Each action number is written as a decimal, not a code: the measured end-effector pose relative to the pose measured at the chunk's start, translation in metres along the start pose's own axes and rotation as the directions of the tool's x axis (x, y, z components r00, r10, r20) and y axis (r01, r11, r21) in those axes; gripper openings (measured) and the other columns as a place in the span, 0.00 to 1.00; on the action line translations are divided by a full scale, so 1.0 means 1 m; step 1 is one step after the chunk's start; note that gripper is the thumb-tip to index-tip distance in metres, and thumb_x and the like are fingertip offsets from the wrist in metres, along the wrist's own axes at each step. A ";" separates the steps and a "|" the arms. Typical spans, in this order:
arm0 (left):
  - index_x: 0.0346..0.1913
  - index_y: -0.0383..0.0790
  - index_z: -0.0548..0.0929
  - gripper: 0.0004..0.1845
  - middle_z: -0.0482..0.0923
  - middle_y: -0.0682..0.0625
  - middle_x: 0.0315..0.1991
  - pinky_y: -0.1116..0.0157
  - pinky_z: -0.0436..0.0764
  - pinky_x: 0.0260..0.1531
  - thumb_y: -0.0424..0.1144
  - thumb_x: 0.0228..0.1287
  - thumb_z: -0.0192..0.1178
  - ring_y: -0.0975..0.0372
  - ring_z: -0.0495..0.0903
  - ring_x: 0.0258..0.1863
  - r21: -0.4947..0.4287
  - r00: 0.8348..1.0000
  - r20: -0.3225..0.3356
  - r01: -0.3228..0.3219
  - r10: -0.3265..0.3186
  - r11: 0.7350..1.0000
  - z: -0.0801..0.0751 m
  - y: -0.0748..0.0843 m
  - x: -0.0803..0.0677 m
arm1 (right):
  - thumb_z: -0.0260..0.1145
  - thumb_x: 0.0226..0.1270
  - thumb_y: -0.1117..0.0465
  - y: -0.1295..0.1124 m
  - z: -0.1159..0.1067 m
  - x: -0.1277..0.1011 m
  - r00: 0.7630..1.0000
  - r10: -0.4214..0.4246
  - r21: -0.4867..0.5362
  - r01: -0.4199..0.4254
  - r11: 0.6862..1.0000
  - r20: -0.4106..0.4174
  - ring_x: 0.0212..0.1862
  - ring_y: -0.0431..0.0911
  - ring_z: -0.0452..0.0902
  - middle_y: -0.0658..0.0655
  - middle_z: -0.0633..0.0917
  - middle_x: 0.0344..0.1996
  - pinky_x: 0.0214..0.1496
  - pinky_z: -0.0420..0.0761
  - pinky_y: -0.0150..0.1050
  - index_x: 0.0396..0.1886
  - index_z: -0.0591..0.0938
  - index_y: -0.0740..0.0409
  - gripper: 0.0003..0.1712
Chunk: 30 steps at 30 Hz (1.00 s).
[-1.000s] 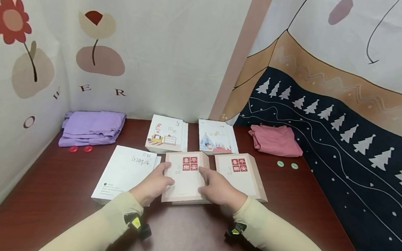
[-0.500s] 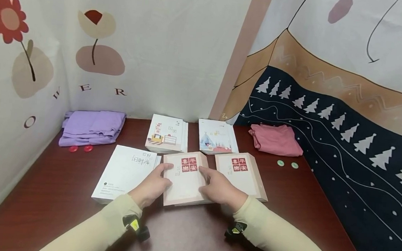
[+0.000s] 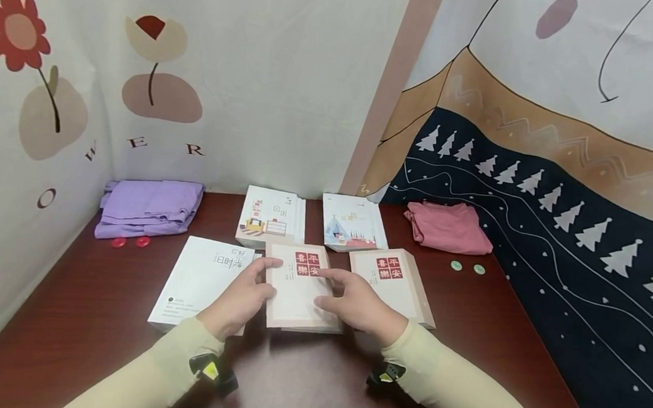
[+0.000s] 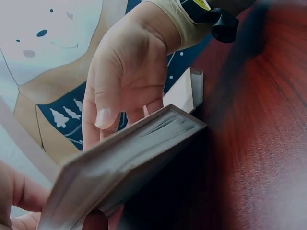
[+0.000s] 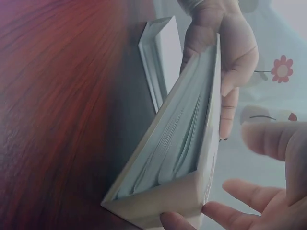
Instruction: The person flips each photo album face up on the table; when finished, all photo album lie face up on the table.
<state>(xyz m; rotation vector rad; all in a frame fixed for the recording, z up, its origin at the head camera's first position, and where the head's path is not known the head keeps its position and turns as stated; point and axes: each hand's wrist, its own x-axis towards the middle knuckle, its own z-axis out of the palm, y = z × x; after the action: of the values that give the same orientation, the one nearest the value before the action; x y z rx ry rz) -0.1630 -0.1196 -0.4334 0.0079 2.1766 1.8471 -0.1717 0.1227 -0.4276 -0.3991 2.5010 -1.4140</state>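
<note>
A thick book (image 3: 297, 297) with a pale cover and red square characters lies in the middle between both hands. My left hand (image 3: 240, 296) grips its left side, thumb on the cover; in the right wrist view this left hand (image 5: 230, 62) wraps the far end. My right hand (image 3: 356, 301) is at the right side. In the right wrist view, the right fingertips (image 5: 175, 221) touch the spine while its thumb stands apart from the cover. Page edges show along the book's near side (image 4: 129, 148), which slants above the table in the left wrist view.
A matching book (image 3: 391, 297) lies right, a white book (image 3: 195, 289) left. Two illustrated books (image 3: 268, 219) (image 3: 353, 222) stand behind. Purple cloth (image 3: 150, 207) with red discs (image 3: 142, 242) lies back left; pink cloth (image 3: 447, 228) with green discs (image 3: 456, 265) back right.
The middle book tilted slightly, then came back straighter and a little away from me. My left hand slid slightly left, and the right thumb and index finger shifted inward over the cover.
</note>
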 end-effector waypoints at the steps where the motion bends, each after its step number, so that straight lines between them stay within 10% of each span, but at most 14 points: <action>1: 0.76 0.36 0.65 0.36 0.73 0.30 0.68 0.58 0.85 0.54 0.21 0.63 0.49 0.48 0.80 0.60 -0.018 1.000 0.004 -0.011 0.011 1.000 -0.001 0.002 -0.001 | 0.75 0.67 0.61 -0.001 0.000 0.000 1.000 -0.005 0.019 0.004 1.000 0.015 0.66 0.62 0.80 0.67 0.80 0.68 0.65 0.83 0.54 0.71 0.79 0.63 0.33; 10: 0.87 0.51 0.44 0.40 0.70 0.26 0.71 0.53 0.83 0.62 0.31 0.81 0.48 0.46 0.82 0.61 -0.117 0.982 0.087 -0.155 0.166 0.981 -0.004 0.018 -0.011 | 0.71 0.73 0.58 -0.008 -0.001 -0.003 0.998 -0.056 0.142 0.050 0.989 0.041 0.72 0.56 0.73 0.65 0.76 0.73 0.74 0.74 0.56 0.77 0.71 0.64 0.37; 21: 0.87 0.47 0.45 0.37 0.60 0.33 0.81 0.39 0.72 0.71 0.31 0.82 0.46 0.36 0.63 0.77 -0.033 0.925 0.296 -0.241 0.240 0.970 0.013 -0.002 -0.006 | 0.54 0.83 0.49 -0.015 -0.001 -0.009 0.991 0.027 0.462 -0.084 0.883 0.128 0.70 0.67 0.73 0.71 0.64 0.78 0.65 0.80 0.63 0.88 0.49 0.49 0.42; 30: 0.86 0.43 0.50 0.38 0.68 0.33 0.77 0.41 0.66 0.75 0.31 0.78 0.51 0.40 0.68 0.76 0.145 0.956 0.226 -0.224 0.188 0.964 0.013 -0.013 0.001 | 0.71 0.57 0.72 -0.008 -0.003 -0.007 0.997 0.062 0.270 -0.047 0.962 -0.050 0.54 0.56 0.83 0.71 0.78 0.64 0.52 0.87 0.46 0.85 0.55 0.60 0.56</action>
<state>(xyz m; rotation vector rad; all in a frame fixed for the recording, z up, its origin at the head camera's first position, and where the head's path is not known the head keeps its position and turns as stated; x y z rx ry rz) -0.1591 -0.1095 -0.4484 0.4629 2.2435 1.6672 -0.1648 0.1235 -0.4192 -0.2367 2.2975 -1.7356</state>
